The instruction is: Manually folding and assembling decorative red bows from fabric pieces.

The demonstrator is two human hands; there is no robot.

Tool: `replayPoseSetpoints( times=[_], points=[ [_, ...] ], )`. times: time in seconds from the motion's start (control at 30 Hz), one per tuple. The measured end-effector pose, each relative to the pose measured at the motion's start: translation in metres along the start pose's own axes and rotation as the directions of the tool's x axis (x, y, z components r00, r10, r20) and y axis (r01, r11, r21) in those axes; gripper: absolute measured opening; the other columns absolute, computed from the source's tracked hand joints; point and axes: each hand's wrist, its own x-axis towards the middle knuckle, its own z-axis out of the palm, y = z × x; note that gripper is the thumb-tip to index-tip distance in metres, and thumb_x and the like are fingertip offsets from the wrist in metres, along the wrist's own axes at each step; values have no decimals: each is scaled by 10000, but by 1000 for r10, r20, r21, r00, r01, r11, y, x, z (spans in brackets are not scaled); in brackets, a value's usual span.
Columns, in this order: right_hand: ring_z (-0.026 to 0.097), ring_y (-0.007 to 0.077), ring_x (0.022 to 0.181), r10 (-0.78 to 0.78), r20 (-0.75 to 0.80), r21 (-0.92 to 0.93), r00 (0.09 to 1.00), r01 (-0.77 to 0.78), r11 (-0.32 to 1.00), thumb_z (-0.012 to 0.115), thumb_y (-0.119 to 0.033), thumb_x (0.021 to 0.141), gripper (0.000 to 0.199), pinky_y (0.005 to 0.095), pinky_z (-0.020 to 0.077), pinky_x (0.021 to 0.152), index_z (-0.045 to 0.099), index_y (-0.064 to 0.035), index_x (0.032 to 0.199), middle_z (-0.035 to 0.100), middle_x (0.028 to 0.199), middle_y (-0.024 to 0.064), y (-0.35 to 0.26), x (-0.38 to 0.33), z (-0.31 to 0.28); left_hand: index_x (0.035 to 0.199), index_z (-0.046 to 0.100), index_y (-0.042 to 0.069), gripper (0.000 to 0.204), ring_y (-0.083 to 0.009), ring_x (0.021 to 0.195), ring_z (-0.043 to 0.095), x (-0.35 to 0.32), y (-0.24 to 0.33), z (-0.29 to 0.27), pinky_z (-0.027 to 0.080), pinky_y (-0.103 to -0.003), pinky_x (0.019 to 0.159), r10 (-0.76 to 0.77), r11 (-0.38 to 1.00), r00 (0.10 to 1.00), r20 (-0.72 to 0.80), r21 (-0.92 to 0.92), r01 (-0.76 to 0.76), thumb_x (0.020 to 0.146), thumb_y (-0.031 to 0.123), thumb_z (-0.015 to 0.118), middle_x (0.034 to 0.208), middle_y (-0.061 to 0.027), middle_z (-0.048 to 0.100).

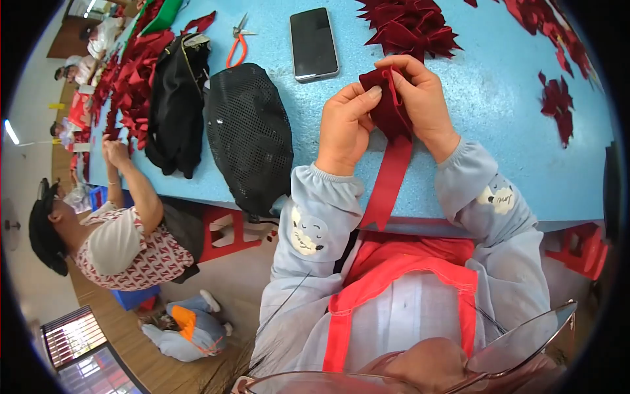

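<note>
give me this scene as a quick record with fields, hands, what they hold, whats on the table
left hand: pinches the dark red ribbon from the left
right hand: grips the folded top of the same ribbon
ribbon: tail hangs over the table edge
table: light blue top
near the hands: pile of finished red bows, black phone, black mesh bag, orange-handled snips
others: a co-worker seated at the left

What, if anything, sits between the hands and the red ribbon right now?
Nothing visible does. Both the left hand and the right hand already pinch the folded top of the ribbon directly; its tail hangs free over the table edge.
</note>
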Motion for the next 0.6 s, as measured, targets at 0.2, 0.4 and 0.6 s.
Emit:
replayPoseSetpoints(
  times=[0.2,0.4,0.6],
  points=[
    [552,70,793,-119,40,-176,992,125,977,496,-40,880,139,205,447,694,588,-24,983,603,872,11,-5,0,-1,879,571,12,72,-119,735,590,-16,-11,5,468,-228,653,85,993,994,-62,87,-80,831,64,583,845,-54,620],
    [548,70,791,-253,90,-165,963,265,950,496,-42,882,121,206,445,701,576,-21,971,599,860,17,0,-17,7,888,557,11,67,-148,799,602,-44,-4,16,484,-279,743,180,979,981,-71,110,-172,832,48,551,893,-72,619],
    [576,100,773,-273,58,-25,960,275,961,522,-16,850,121,217,454,692,596,-24,946,622,850,34,-6,-17,13,913,557,17,96,-165,879,588,-50,-3,23,470,-316,804,125,991,992,11,55,-125,838,69,530,938,-64,612]
  ],
)
